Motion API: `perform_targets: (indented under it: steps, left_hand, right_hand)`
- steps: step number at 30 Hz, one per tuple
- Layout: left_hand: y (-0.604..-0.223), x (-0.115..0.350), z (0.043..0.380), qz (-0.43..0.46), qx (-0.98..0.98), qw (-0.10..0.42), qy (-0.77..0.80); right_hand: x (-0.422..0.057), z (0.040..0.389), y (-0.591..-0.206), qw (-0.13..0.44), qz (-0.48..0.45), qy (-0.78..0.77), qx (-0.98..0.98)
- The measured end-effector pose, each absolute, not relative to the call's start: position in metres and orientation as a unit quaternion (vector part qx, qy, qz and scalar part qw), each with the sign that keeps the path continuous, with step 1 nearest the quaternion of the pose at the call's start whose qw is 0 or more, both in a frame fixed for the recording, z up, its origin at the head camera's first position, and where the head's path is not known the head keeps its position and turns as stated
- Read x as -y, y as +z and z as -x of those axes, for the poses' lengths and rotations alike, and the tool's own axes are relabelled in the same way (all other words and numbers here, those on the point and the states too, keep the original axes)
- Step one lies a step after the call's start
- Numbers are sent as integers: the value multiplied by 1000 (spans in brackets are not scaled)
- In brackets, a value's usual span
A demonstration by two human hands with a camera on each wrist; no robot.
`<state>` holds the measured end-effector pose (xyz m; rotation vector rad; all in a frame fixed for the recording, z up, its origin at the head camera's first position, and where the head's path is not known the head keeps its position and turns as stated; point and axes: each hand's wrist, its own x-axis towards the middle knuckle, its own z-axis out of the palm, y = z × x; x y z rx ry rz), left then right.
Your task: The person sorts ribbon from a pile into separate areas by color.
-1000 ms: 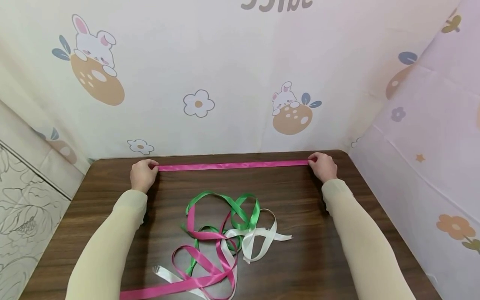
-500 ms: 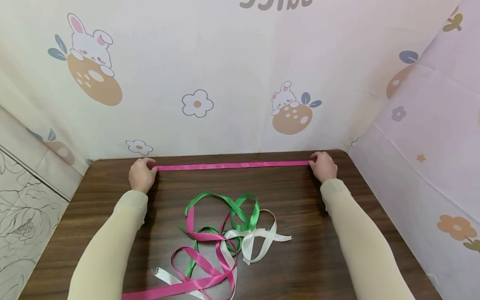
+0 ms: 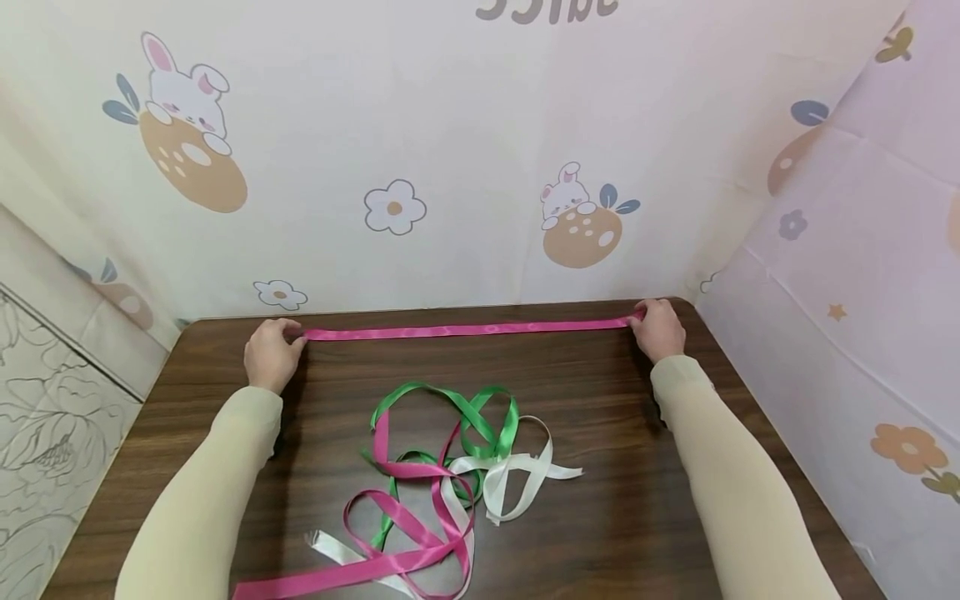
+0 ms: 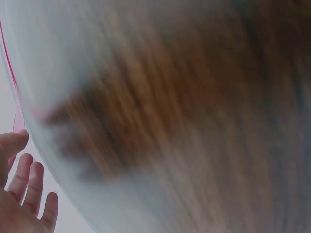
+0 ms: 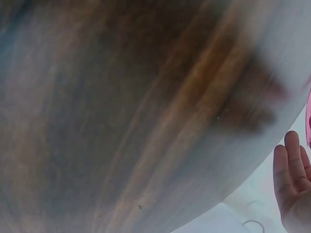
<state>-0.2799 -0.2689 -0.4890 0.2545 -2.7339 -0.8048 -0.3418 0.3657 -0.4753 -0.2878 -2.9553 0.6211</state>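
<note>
A pink satin ribbon (image 3: 465, 330) runs straight from side to side along the back of the brown wooden table (image 3: 570, 392). My left hand (image 3: 272, 354) pinches its left end between thumb and forefinger. At the other end my right hand (image 3: 660, 331) pinches the ribbon, a short bit of it showing past the fingertips. In the left wrist view, the thumb meets the ribbon while the other fingers (image 4: 35, 187) are spread apart. The right wrist view shows the fingers (image 5: 294, 160) extended, with only a sliver of pink at the frame's edge.
A loose tangle of ribbons lies mid-table between my forearms: a green ribbon (image 3: 427, 388), a white ribbon (image 3: 536, 475) and another pink ribbon (image 3: 408, 521). A patterned cloth wall (image 3: 465, 125) stands right behind the table's back edge, with more cloth on the right (image 3: 847, 250).
Both hands have moved slightly outward, the left to the left and the right to the right. More ribbon now spans between them. The tangle lies as before.
</note>
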Motion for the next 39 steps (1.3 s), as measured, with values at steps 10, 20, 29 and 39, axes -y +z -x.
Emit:
perform_targets:
  steps: [10,20,29,39]
  left_hand:
    - [-492,262,281,-62,949,139,-276]
    - [-491,258,280,-56,950,143,-271]
    - [-487,262,274,-59,949,143,-276]
    - [-472,264,272,-33,946,151,-285]
  right_hand:
    - [-368,340,-474,41,88,208,973]
    - [-374,332,-470,62,91,221,969]
    - [-375,332,-463,83,83,209,971]
    - [-367,333,-451,121,46,177,976]
